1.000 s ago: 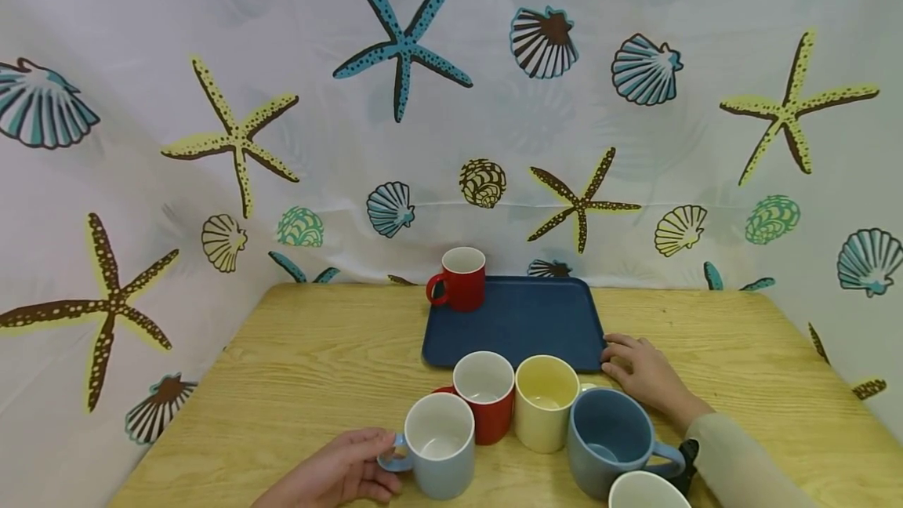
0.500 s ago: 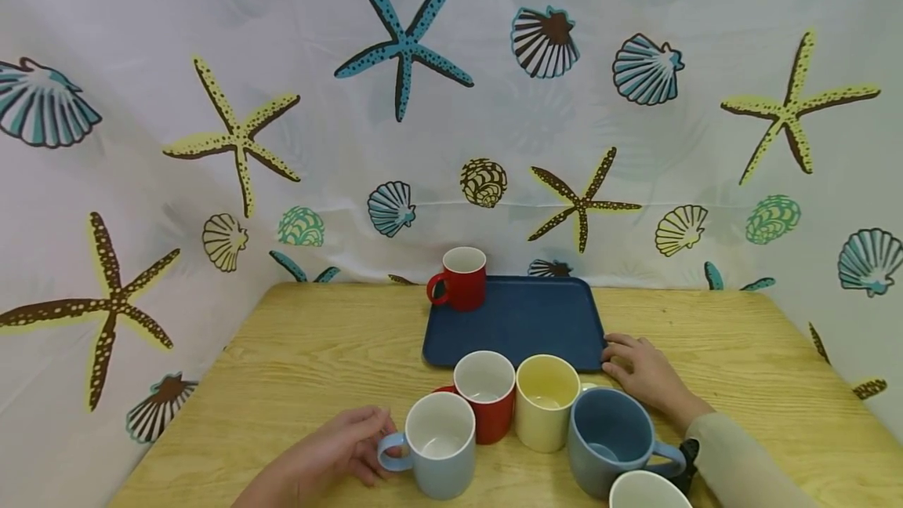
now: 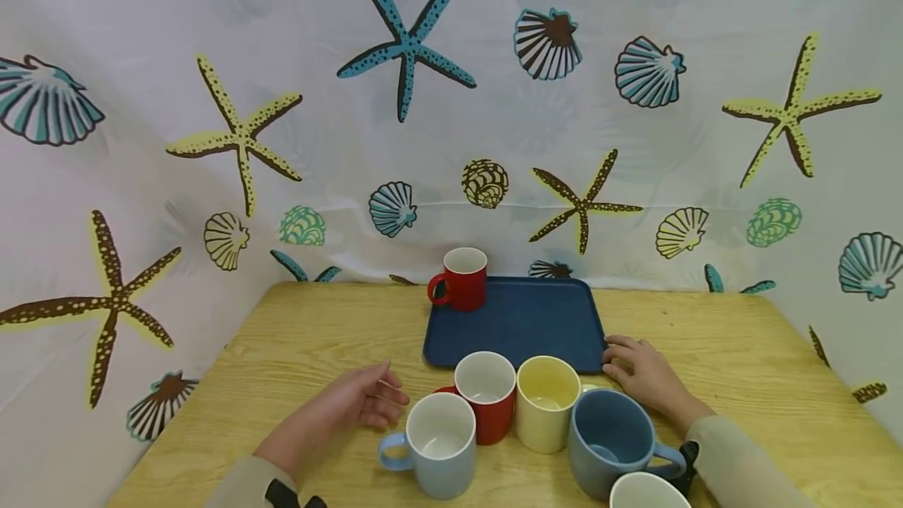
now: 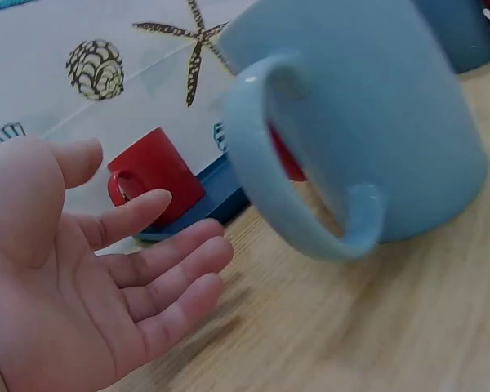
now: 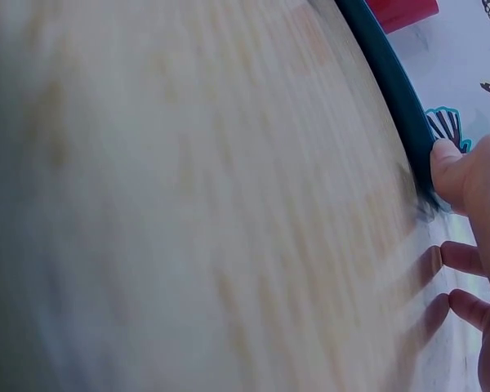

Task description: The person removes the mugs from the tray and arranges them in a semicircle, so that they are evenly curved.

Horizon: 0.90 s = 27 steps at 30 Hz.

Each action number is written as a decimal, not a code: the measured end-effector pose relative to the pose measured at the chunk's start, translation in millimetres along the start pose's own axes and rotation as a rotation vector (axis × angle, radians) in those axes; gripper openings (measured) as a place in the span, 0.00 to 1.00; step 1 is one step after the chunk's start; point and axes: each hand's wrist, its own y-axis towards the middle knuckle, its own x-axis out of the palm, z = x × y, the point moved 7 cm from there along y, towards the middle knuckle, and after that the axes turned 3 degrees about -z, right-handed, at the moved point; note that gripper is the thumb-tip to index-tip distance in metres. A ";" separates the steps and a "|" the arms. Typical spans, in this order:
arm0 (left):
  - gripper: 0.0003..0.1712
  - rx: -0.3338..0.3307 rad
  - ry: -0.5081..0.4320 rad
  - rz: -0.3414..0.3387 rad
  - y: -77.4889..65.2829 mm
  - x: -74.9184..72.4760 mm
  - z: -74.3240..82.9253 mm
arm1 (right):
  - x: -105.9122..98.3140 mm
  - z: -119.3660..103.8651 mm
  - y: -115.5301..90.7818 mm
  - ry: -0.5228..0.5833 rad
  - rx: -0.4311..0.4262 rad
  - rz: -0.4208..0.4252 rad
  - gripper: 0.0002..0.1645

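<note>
My left hand [image 3: 360,402] hovers left of a light blue mug [image 3: 451,473], fingers loosely spread and palm bare. In the left wrist view a gap shows between that hand and the mug's handle [image 4: 261,180]. My right hand [image 3: 645,375] rests by the near right corner of a dark blue tray [image 3: 536,328]. The right wrist view has its thumb [image 5: 447,175] touching the tray's rim [image 5: 392,90], with other fingertips down on the table. A red mug [image 3: 467,294] stands upright on the tray's far left, its handle pointing left.
In front of the tray stand another red mug [image 3: 496,420], a yellow mug [image 3: 543,429] and a darker blue mug [image 3: 598,457]. A white-rimmed mug [image 3: 645,488] is cut off at the bottom edge. Patterned cloth [image 3: 423,147] encloses the wooden table [image 3: 324,351].
My left hand has let go of the light blue mug's handle and moved away, up and forward, its fingers spreading. The mugs, tray and right hand have stayed put.
</note>
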 end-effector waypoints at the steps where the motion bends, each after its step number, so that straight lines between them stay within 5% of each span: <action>1: 0.29 -0.003 -0.018 -0.006 4.0 -1.1 0.8 | -0.1 0.1 -0.4 0.001 -0.005 0.002 0.05; 5: 0.31 -0.005 -0.044 -0.009 20.6 -5.0 5.8 | -1.1 0.3 -1.3 0.001 -0.009 0.011 0.05; 11: 0.31 0.041 0.047 0.012 39.3 -7.5 19.1 | -1.6 -1.3 -1.6 0.001 0.002 0.007 0.05; 19: 0.30 0.059 0.120 0.141 60.4 -17.9 34.1 | 1.1 -0.9 1.3 0.013 0.029 -0.006 0.05; 27: 0.30 0.003 0.168 0.212 81.8 -21.5 38.6 | 1.1 3.1 0.1 0.001 0.036 -0.009 0.05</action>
